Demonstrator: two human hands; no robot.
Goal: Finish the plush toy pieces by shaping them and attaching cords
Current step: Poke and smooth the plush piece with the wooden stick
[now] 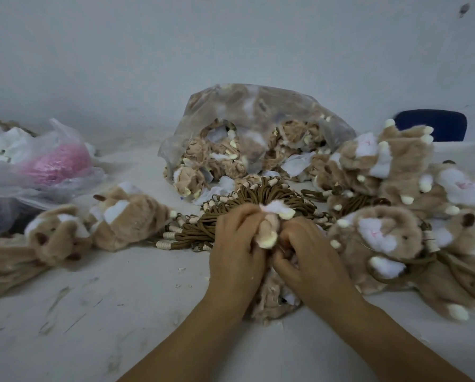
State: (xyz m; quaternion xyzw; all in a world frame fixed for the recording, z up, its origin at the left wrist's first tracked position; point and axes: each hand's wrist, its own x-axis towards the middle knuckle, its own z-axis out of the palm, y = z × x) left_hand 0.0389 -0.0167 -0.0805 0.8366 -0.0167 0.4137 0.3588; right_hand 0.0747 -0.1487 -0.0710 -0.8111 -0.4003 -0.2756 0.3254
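My left hand point(235, 244) and my right hand point(305, 250) both grip one tan plush toy piece point(269, 230) at the table's middle. Its white and cream tips poke up between my fingers, and its body hangs below my hands. Right behind it lies a fan of brown cords point(247, 205) with pale beads on their ends. A clear plastic bag point(252, 133) full of unshaped plush pieces stands behind the cords.
Shaped plush toys point(390, 194) are heaped at the right, some with cords. Two more plush toys point(98, 224) lie at the left. A thin bag with a pink bundle point(57, 161) sits far left. A blue chair back point(435, 124) shows at the back right.
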